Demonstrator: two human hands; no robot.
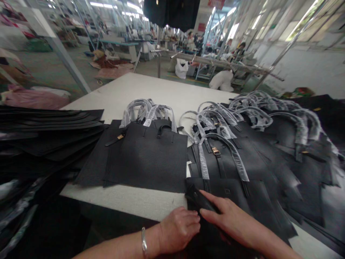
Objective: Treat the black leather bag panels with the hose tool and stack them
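Observation:
At the table's front edge, my right hand (229, 221) grips a folded-over edge of a black leather handbag (226, 190), thumb and fingers on either side of the fold. My left hand (180, 228) is closed beside it, its curled fingertips on the same bag's left edge; the lower part of the bag is hidden by my hands and shadow. Just behind lies another black bag with a plastic-wrapped handle (203, 162) and a strap with a gold buckle (215, 151). To the left, a black bag panel (151, 154) with wrapped handles lies flat on a similar one.
A stack of black leather panels (48, 126) lies at the left. More black bags with wrapped handles (256, 108) are piled along the right. The white table (129, 88) stretches back to a metal rail. Dark bags (172, 14) hang overhead at the far end.

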